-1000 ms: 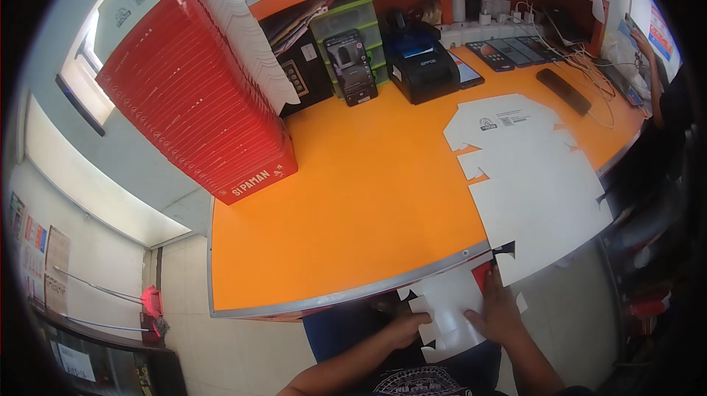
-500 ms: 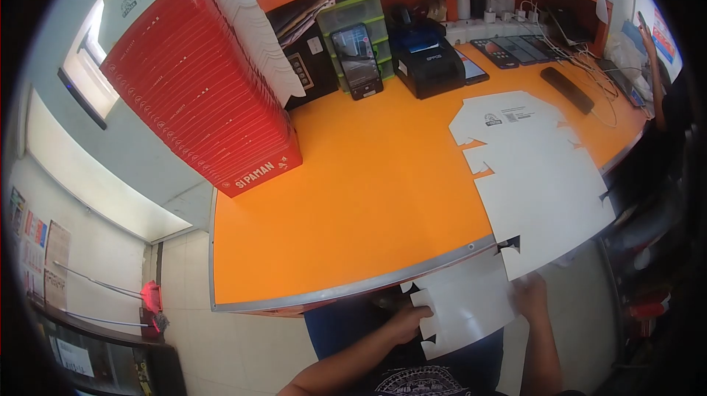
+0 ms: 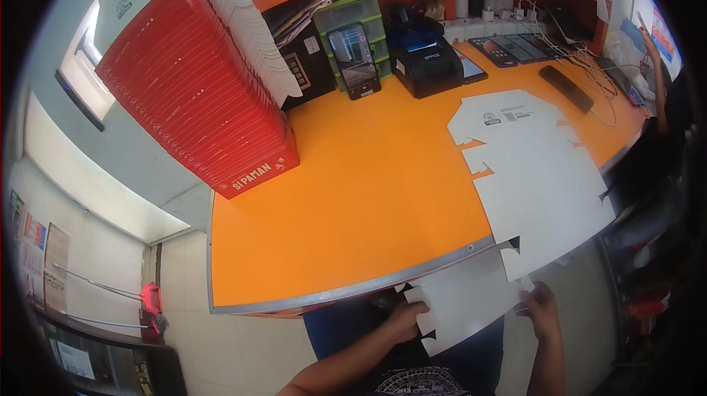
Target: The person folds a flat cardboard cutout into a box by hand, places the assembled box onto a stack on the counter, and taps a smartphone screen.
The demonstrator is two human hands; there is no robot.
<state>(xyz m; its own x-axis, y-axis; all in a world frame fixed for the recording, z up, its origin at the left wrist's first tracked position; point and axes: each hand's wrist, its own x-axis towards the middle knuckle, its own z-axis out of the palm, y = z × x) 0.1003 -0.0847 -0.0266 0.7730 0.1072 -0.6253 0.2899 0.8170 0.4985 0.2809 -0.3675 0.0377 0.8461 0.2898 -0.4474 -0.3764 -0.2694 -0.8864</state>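
Observation:
My left hand (image 3: 406, 322) grips the left edge of a white cardboard box blank (image 3: 468, 304), thumb on top, just below the table's front edge. My right hand (image 3: 541, 311) is closed at the right side of this blank, its fingers at a small white flap (image 3: 526, 284). Above it, a second flat white box blank (image 3: 541, 182) with notched edges and a printed logo lies on the orange table (image 3: 368, 197), its near end jutting over the edge. A tall pile of folded red boxes (image 3: 199, 86) marked SI PAMAN stands at the left.
A phone (image 3: 355, 61) leans on green drawers (image 3: 352, 9) at the back. Beside it sit a black printer (image 3: 426, 61), several flat phones (image 3: 508, 50), a dark slab-like device (image 3: 565, 89) and tangled cables (image 3: 593, 64). Another person's arm (image 3: 655, 64) shows at far right.
My right hand has shifted slightly right and down, and its fingers now pinch at the flap. My left hand keeps its grip. The blank on the table stays put.

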